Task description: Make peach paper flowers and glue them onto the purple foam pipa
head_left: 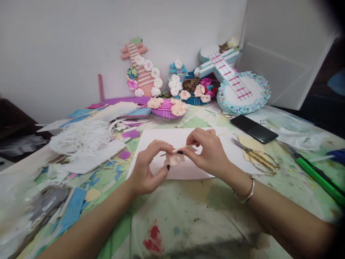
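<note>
Over a white sheet of paper (151, 138), both my hands meet around a small, thin, pale pink piece (174, 159) with a crinkled look. My left hand (149, 163) pinches this piece at its left edge between thumb and fingertips. A slender pale stick (185, 146) lies across the top of the piece, with the fingers of my right hand (207, 149) closed on it. The right thumb also touches the pink piece. Its exact material cannot be made out. Gold-handled scissors (258, 156) rest to the right of my right hand.
A black phone (253, 128) and a green-handled cutting tool (315, 176) lie at right. White string (83, 136) and coloured scraps pile up at left, near a grey phone case (45, 207). Decorated instrument models, including a light-blue one (242, 90), stand along the wall.
</note>
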